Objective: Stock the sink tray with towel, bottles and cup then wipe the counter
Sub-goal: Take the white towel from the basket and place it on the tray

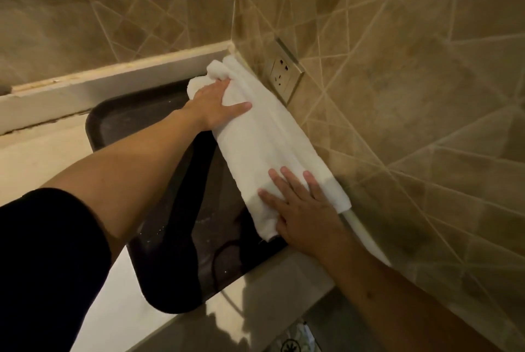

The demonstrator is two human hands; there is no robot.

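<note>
Grip: left hand point(217, 106) curled into the far end, right hand point(298, 209) pressed flat on the near end, of folded white terry towel point(272, 147), long axis along beige tiled wall point(397, 96), lying on dark rectangular tray point(127, 118).

Head view: wide-angle, tilted, steeply down, close over tray point(122, 121) beside tiled wall point(397, 96).

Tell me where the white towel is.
Head view: the white towel lies along the right edge of the dark tray, against the tiled wall below the wall socket, left hand gripping its far end, right hand flat on its near end.
</note>
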